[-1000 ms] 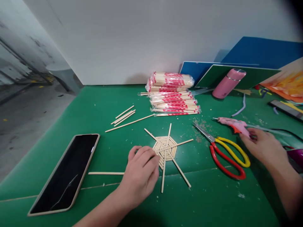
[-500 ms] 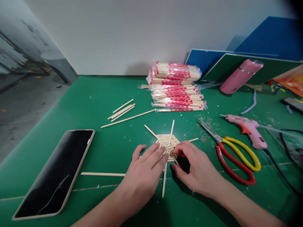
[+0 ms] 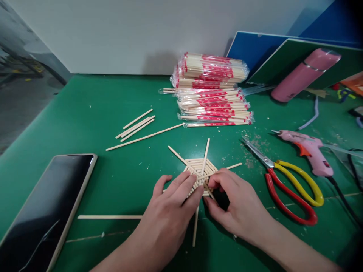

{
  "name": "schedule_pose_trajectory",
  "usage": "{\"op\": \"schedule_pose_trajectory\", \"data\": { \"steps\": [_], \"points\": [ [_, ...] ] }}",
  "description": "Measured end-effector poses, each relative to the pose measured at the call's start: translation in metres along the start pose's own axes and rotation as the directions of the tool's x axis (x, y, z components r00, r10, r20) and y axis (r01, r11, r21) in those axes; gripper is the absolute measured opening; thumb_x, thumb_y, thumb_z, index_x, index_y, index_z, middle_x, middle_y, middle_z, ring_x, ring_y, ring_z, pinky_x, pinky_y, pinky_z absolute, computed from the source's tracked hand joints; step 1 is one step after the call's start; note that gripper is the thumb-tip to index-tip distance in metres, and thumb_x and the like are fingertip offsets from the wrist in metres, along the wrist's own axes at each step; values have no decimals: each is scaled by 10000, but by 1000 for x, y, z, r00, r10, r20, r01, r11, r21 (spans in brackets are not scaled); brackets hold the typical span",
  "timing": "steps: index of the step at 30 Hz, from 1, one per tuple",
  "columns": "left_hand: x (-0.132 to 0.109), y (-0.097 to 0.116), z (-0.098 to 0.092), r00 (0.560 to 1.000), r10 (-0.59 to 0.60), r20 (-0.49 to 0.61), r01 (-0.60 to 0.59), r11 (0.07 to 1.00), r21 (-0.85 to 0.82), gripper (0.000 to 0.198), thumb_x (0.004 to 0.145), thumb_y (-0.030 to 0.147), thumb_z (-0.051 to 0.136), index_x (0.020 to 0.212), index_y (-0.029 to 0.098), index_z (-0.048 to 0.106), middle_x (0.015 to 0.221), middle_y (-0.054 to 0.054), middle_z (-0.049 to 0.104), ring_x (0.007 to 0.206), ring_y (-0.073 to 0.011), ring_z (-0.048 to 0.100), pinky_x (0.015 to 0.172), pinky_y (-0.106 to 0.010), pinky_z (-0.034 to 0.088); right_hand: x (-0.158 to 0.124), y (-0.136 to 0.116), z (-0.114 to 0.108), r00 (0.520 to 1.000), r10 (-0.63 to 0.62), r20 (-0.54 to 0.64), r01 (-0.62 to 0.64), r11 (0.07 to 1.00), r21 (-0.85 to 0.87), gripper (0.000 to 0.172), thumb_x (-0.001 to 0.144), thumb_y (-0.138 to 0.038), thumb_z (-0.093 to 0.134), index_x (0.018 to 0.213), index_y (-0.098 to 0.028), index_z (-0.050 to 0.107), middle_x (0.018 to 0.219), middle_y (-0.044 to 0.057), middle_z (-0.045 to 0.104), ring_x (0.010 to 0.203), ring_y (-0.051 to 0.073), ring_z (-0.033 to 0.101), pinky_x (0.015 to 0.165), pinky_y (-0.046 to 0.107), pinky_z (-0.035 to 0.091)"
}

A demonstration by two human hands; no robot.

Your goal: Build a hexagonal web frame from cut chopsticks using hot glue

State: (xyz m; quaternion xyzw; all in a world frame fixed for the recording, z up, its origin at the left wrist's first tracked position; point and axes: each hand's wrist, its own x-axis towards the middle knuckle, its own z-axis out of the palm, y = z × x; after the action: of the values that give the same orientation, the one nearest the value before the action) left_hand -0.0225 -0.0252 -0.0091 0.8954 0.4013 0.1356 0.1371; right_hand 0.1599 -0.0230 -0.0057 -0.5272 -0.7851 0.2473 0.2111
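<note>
A small web of thin wooden sticks (image 3: 202,167), with spokes poking out of a hexagon of short pieces, lies on the green table (image 3: 93,109). My left hand (image 3: 170,209) rests flat on its left edge, fingers stretched out over the sticks. My right hand (image 3: 236,206) is curled at its lower right edge, thumb and fingers pinching the web's rim.
Loose sticks (image 3: 136,127) lie to the upper left and one long stick (image 3: 109,217) by my left wrist. Wrapped chopstick packs (image 3: 212,90) are stacked behind. Red-and-yellow scissors (image 3: 286,181), a pink glue gun (image 3: 307,149), a pink flask (image 3: 304,74) and a phone (image 3: 42,211) surround the work.
My right hand left the glue gun and came over to the stick web, where it now pinches the rim. My left hand's fingers spread flat on it. The view dipped lower.
</note>
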Motion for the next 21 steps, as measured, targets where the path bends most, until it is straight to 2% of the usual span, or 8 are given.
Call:
{"op": "schedule_pose_trajectory", "data": {
  "steps": [12, 21],
  "points": [
    [2, 0, 4, 996, 0, -93, -2, 1000, -25, 345, 845, 150, 325, 1152, 214, 469, 1184, -27, 536, 1131, -181, 412, 911, -380, 226, 1, 0, -1, 1000, 30, -4, -30, 999, 29, 148, 689, -181, 553, 779, -198, 437, 772, -8, 497, 705, 134, 454, 635, 258, 361],
    [1, -1, 7, 990, 25, -139, -21, 999, 24, 319, 847, 161, 312, 1082, 207, 523, 1152, -25, 558, 1110, -189, 437, 925, -387, 241, 1, -1, -2, 999, 26, 25, -26, 999, 20, 102, 699, -182, 540, 780, -196, 479, 799, 6, 493, 738, 147, 463, 650, 271, 366]
  ]
}}
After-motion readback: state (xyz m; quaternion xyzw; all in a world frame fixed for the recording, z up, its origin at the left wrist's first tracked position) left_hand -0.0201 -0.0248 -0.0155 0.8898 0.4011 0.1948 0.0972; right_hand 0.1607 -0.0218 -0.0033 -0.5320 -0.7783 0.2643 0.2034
